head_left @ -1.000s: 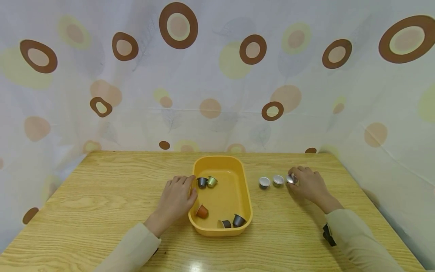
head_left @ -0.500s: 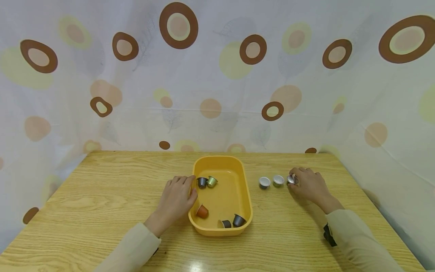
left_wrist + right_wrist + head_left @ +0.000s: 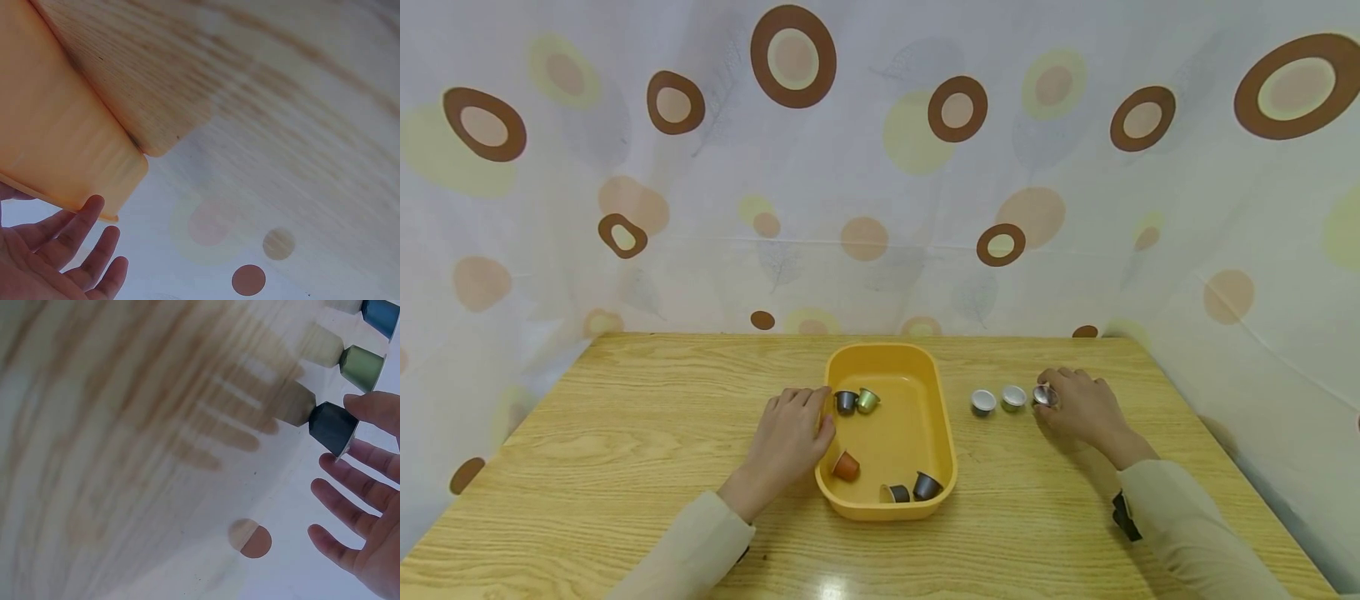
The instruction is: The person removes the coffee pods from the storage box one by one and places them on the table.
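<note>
My right hand (image 3: 1082, 406) is at the right end of a short row of coffee capsules standing foil side up. It pinches the end capsule (image 3: 331, 428), dark-bodied with a silver lid, between thumb and fingertips; the capsule is at the tabletop. Left of it stand a green capsule (image 3: 362, 367) and a blue one (image 3: 380, 317), both with pale lids. My left hand (image 3: 790, 433) rests on the left rim of a yellow tray (image 3: 946, 417), its fingers fairly straight. In the left wrist view a fingertip (image 3: 94, 203) lies against the tray's outer wall.
Inside the tray lie several capsules: a dark one (image 3: 846, 403) beside a light green one (image 3: 868, 401), an orange one (image 3: 846, 467), and two dark ones by the near wall. A patterned cloth (image 3: 865, 167) hangs behind the wooden table (image 3: 625, 433).
The end capsule shifts and tilts slightly in my right hand's fingers, its lid catching the light differently. My left hand and the tray stay put.
</note>
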Tool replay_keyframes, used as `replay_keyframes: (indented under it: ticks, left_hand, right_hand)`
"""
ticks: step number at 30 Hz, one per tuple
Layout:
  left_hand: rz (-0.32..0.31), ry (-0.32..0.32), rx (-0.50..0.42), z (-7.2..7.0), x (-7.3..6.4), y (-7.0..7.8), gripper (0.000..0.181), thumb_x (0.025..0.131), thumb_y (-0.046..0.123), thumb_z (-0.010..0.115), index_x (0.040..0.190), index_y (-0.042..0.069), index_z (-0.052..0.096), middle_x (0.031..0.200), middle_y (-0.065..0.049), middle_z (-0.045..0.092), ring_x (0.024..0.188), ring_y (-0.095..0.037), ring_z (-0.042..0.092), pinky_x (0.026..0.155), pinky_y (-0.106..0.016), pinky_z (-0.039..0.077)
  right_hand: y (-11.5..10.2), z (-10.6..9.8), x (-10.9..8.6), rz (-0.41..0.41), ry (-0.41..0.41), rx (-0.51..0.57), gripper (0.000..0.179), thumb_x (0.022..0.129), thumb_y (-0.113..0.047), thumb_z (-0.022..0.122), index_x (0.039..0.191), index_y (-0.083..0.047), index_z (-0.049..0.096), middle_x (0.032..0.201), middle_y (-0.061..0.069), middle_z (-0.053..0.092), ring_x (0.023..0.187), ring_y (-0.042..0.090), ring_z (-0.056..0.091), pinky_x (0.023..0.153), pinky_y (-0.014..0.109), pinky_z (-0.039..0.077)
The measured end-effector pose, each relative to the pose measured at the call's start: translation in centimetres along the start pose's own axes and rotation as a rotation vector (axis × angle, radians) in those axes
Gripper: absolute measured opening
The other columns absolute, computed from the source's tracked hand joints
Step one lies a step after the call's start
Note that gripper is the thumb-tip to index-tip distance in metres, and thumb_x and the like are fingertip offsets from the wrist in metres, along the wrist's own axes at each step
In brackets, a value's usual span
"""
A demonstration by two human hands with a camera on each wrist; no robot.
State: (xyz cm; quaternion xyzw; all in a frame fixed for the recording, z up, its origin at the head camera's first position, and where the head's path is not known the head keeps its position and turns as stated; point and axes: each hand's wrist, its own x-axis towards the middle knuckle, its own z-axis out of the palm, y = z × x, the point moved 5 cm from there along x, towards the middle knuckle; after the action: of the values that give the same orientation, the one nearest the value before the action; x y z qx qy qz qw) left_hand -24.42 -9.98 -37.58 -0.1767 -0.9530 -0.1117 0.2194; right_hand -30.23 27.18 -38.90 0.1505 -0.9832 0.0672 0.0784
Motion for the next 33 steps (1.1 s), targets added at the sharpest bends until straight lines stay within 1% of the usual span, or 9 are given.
replay_keyframes:
  ticks: [10, 14, 18, 24, 29, 33]
  left_hand:
    - [-0.007, -0.011, -0.003, 0.0, 0.0, 0.0, 0.035, 0.085, 0.022, 0.058, 0.117, 0.007, 0.059, 0.106, -0.009, 0.066, 0.099, -0.028, 0.058, 0.084, -0.043, 0.046]
    - [-0.009, -0.012, -0.002, 0.0, 0.0, 0.0, 0.035, 0.086, 0.022, 0.057, 0.117, 0.007, 0.059, 0.106, -0.009, 0.066, 0.099, -0.028, 0.058, 0.085, -0.043, 0.046]
    - [-0.011, -0.012, -0.005, 0.0, 0.0, 0.0, 0.035, 0.086, 0.022, 0.057, 0.117, 0.007, 0.059, 0.106, -0.008, 0.066, 0.100, -0.027, 0.057, 0.085, -0.043, 0.046]
    - [-0.018, -0.018, -0.009, -0.1, 0.1, 0.0, 0.035, 0.086, 0.022, 0.057, 0.118, 0.007, 0.059, 0.107, -0.009, 0.065, 0.100, -0.027, 0.057, 0.085, -0.043, 0.046]
    - [-0.020, -0.025, -0.007, 0.0, 0.0, 0.0, 0.036, 0.086, 0.022, 0.057, 0.118, 0.007, 0.059, 0.107, -0.009, 0.065, 0.100, -0.027, 0.057, 0.085, -0.043, 0.046]
    - [-0.017, -0.024, -0.004, -0.1, 0.0, 0.0, 0.035, 0.086, 0.022, 0.057, 0.118, 0.007, 0.059, 0.106, -0.008, 0.066, 0.100, -0.027, 0.057, 0.085, -0.042, 0.046]
  right_hand:
    - [-0.3, -0.8, 0.1, -0.005, -0.001, -0.005, 0.043, 0.081, -0.028, 0.066, 0.114, -0.004, 0.056, 0.104, 0.016, 0.061, 0.093, 0.038, 0.054, 0.075, 0.059, 0.039]
    - [-0.5, -1.3, 0.2, -0.019, 0.015, -0.014, 0.042, 0.081, -0.029, 0.064, 0.114, -0.004, 0.056, 0.106, 0.016, 0.061, 0.093, 0.038, 0.054, 0.073, 0.058, 0.040]
    - [-1.1, -2.0, 0.2, -0.047, 0.040, -0.020, 0.041, 0.081, -0.028, 0.064, 0.113, -0.004, 0.057, 0.107, 0.016, 0.061, 0.094, 0.038, 0.055, 0.072, 0.057, 0.041]
    - [-2.8, -2.8, 0.3, -0.080, 0.063, -0.051, 0.041, 0.080, -0.029, 0.066, 0.114, -0.006, 0.057, 0.112, 0.015, 0.060, 0.099, 0.039, 0.054, 0.077, 0.057, 0.042]
    - [-4.7, -3.0, 0.3, -0.141, 0.108, -0.093, 0.041, 0.079, -0.031, 0.068, 0.111, -0.006, 0.060, 0.110, 0.014, 0.061, 0.098, 0.038, 0.055, 0.077, 0.056, 0.044]
    - [-6.1, -3.1, 0.4, -0.187, 0.141, -0.092, 0.040, 0.078, -0.030, 0.070, 0.109, -0.007, 0.060, 0.107, 0.011, 0.062, 0.097, 0.034, 0.056, 0.076, 0.054, 0.045]
